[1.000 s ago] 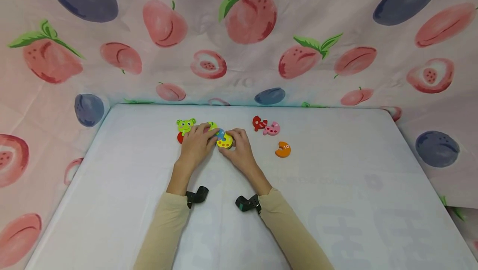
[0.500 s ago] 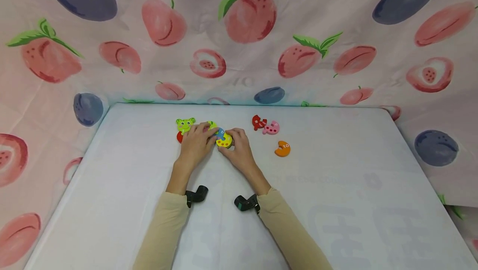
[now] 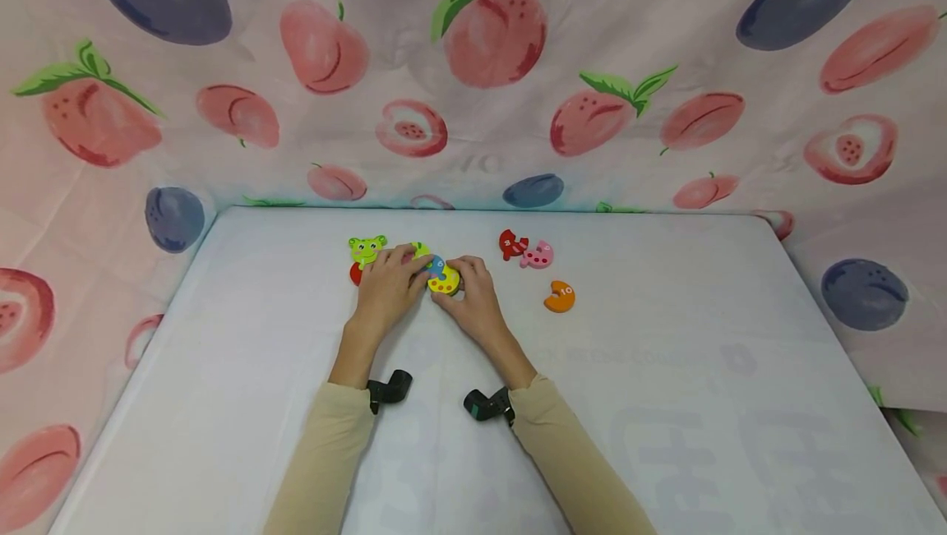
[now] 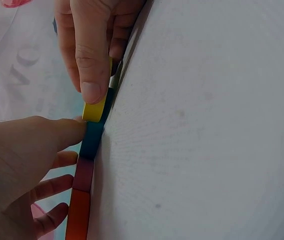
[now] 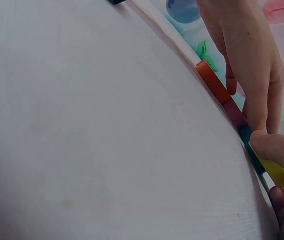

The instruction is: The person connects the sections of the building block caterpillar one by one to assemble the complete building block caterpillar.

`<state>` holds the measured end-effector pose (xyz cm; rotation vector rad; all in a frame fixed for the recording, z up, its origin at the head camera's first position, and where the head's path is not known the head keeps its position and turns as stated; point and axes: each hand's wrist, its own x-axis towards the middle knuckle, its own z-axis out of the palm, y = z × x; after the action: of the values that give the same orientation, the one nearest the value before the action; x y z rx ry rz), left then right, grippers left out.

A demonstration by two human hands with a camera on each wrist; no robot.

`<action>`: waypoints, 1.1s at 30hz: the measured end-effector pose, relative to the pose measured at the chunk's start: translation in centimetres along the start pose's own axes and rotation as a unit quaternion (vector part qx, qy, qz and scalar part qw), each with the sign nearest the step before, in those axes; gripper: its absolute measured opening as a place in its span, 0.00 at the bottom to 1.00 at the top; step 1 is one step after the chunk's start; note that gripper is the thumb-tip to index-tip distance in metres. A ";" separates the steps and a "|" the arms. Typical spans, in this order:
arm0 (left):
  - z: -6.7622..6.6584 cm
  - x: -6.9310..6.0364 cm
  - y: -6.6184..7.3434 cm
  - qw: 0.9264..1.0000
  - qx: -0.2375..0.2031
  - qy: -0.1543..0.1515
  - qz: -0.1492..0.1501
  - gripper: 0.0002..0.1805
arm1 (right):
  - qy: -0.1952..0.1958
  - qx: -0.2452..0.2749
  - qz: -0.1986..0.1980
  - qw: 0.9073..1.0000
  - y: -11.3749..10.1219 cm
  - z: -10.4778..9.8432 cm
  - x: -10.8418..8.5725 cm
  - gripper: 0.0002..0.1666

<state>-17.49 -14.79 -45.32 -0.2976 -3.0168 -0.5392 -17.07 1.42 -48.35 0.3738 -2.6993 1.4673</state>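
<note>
A row of flat animal-shaped puzzle pieces lies towards the far side of the table. My left hand (image 3: pixel 388 284) is over the row, its thumb and index finger pinching a blue piece (image 3: pixel 436 267); its other fingers touch the neighbouring pieces. A yellow piece with orange dots (image 3: pixel 444 282) adjoins the blue one, and my right hand (image 3: pixel 476 297) pinches it between thumb and fingers. Beneath the yellow edge a dark teal strip (image 4: pixel 108 100) shows in the left wrist view. A green frog-like head piece (image 3: pixel 364 250) and a red piece (image 3: pixel 356 274) stick out past my left hand, which partly hides the row.
To the right lie a red piece (image 3: pixel 510 245), a pink spotted piece (image 3: pixel 537 255) and an orange numbered piece (image 3: pixel 560 297). A white cloth (image 3: pixel 666 338) covers the table, and a fruit-patterned curtain (image 3: pixel 473 124) rises behind its far edge.
</note>
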 end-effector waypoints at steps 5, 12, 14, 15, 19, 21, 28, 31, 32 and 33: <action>0.0 0.0 0.0 1.000 -0.003 0.000 -0.001 0.21 | -0.003 -0.052 0.013 0.999 -0.2 0.0 -0.1 0.31; 0.0 0.1 0.1 1.000 -0.006 0.002 0.000 0.21 | 0.004 -0.074 0.015 0.997 -0.4 0.2 -0.1 0.31; 0.0 0.0 0.1 1.000 -0.006 0.000 -0.002 0.22 | -0.003 -0.071 0.020 0.997 -0.4 0.1 -0.1 0.32; 0.0 0.0 0.1 1.000 -0.005 -0.003 -0.004 0.22 | -0.008 -0.069 0.022 0.997 -0.4 0.1 -0.1 0.33; -0.1 0.0 0.4 1.000 0.001 -0.013 -0.009 0.24 | -0.024 -0.060 0.041 0.997 -0.3 -0.9 -0.1 0.40; -0.1 0.0 0.6 1.000 0.006 -0.016 -0.010 0.26 | -0.020 -0.064 0.045 0.997 0.0 -2.1 0.2 0.42; -0.1 -0.2 0.9 0.999 0.016 -0.031 -0.019 0.33 | 0.028 -0.122 0.058 0.990 2.0 -6.8 3.1 0.42; 0.0 -0.3 1.1 0.999 0.016 -0.035 -0.020 0.34 | 0.025 -0.167 0.069 0.983 3.2 -8.4 4.3 0.44; 0.0 -0.3 1.1 0.999 0.016 -0.035 -0.020 0.34 | 0.020 -0.181 0.069 0.981 3.5 -8.9 4.7 0.45; 0.0 -0.3 1.1 0.999 0.017 -0.036 -0.019 0.34 | 0.014 -0.195 0.068 0.978 3.8 -9.2 4.9 0.46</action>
<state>-16.94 -13.80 -44.98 -0.2636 -3.1028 -0.4894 -23.42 10.13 -45.68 0.1475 -2.9467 0.9182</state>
